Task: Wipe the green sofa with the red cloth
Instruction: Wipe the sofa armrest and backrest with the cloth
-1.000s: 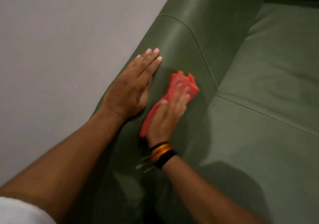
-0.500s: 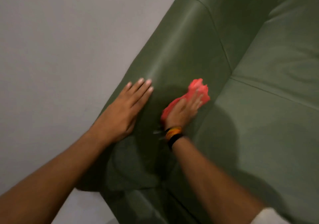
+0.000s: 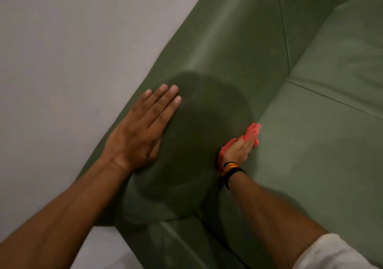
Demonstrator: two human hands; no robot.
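Note:
The green sofa (image 3: pixel 238 47) runs diagonally from the lower middle to the upper right, its backrest on the left and its seat cushions on the right. My left hand (image 3: pixel 141 132) lies flat on top of the backrest, fingers together and holding nothing. My right hand (image 3: pixel 238 151) presses the red cloth (image 3: pixel 251 133) against the lower part of the backrest, right where it meets the seat. The cloth shows beyond my fingertips and under my palm. Coloured bands circle my right wrist.
A plain grey wall (image 3: pixel 72 51) stands directly behind the backrest on the left. A seam (image 3: pixel 331 99) divides two seat cushions on the right. The sofa's end and a strip of pale floor (image 3: pixel 103 248) appear at the bottom.
My right hand has slid the red cloth down the backrest to the crease at the seat. The view has shifted back, and my left hand stays flat on the backrest top.

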